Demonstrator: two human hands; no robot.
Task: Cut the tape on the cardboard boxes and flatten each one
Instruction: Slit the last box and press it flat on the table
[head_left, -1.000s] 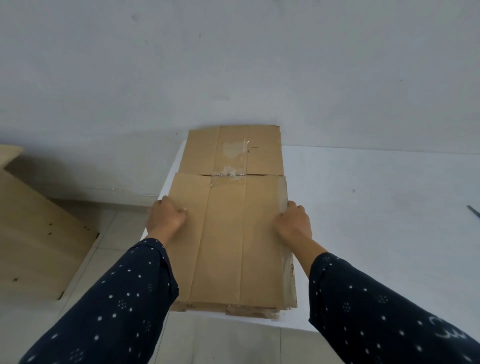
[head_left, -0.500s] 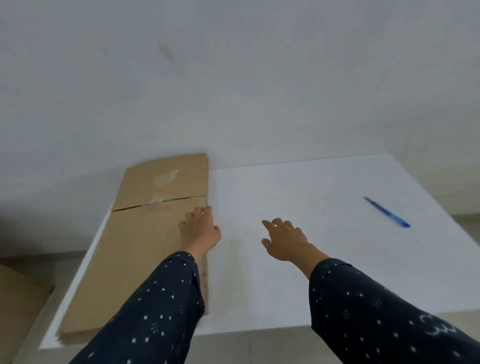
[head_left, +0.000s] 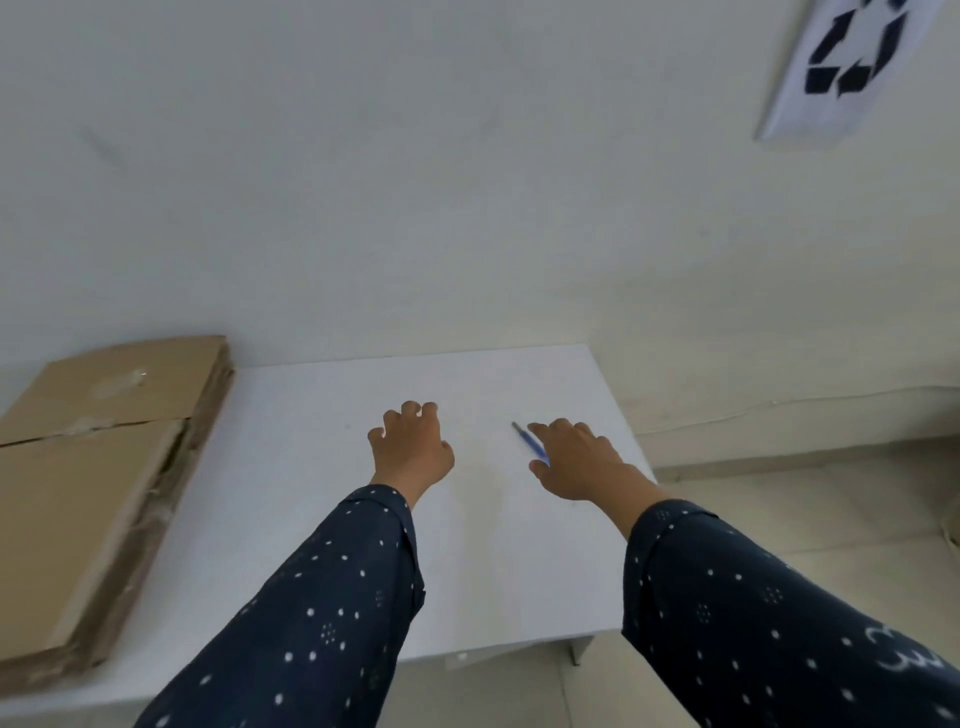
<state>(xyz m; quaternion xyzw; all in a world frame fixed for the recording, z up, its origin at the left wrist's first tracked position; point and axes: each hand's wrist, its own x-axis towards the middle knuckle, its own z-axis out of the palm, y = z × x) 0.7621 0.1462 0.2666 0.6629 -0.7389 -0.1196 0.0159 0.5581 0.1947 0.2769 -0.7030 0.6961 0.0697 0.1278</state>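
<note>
**While both hands hover empty, flattened boxes (head_left: 93, 493) lie at left**

Stacked flat, the flattened boxes rest along the left edge of the white table (head_left: 311, 519). The left hand (head_left: 413, 449) hangs over the tabletop, fingers loosely curled, gripping nothing. The right hand (head_left: 576, 460), fingers relaxed, reaches over a slim blue tool (head_left: 527, 441), possibly a pen; contact is unclear.

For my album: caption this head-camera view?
Right hand reaching toward a blue tool on the white table, flattened cardboard stacked at left.
</note>
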